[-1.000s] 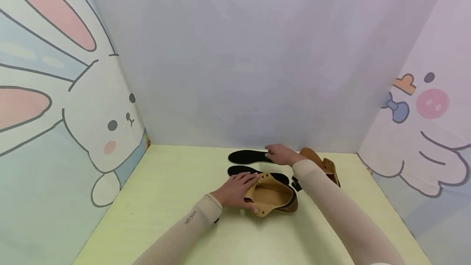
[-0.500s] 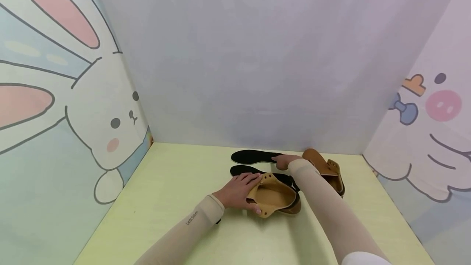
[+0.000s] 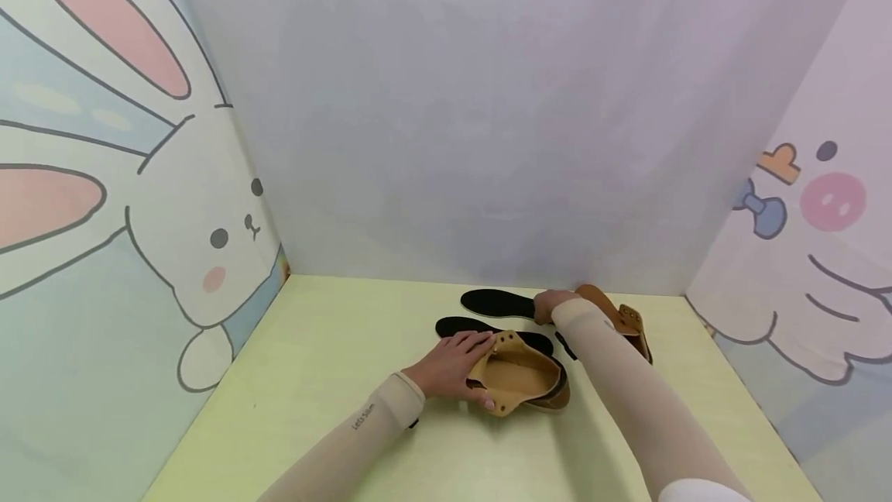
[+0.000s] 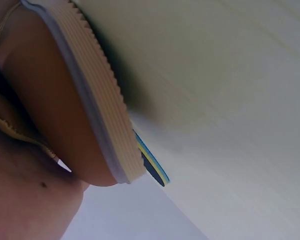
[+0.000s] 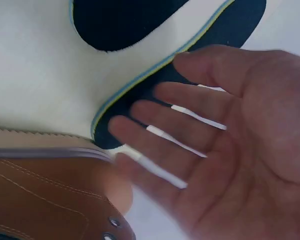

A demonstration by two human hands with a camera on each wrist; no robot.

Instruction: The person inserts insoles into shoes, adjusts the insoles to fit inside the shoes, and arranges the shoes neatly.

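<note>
My left hand (image 3: 446, 367) grips the opening of a brown lace-up shoe (image 3: 519, 375), fingers on one eyelet flap and thumb on the other. The left wrist view shows this shoe's ridged pale sole (image 4: 102, 92) close up. Two black insoles lie behind the shoe. My right hand (image 3: 550, 305) touches the farther insole (image 3: 495, 302) and covers its right end. From the right wrist, its fingers (image 5: 150, 137) look straight, lying across the insole's blue and yellow edge. The nearer insole (image 3: 460, 326) is partly hidden by the held shoe.
A second brown shoe (image 3: 630, 321) stands at the back right, partly behind my right forearm. The pale yellow table (image 3: 348, 316) ends at a grey back wall (image 3: 453, 138). Side walls with cartoon animals (image 3: 209, 254) flank it.
My right hand has come down onto the farther insole, and that insole has shifted right. The left hand keeps its hold on the shoe in nearly the same place.
</note>
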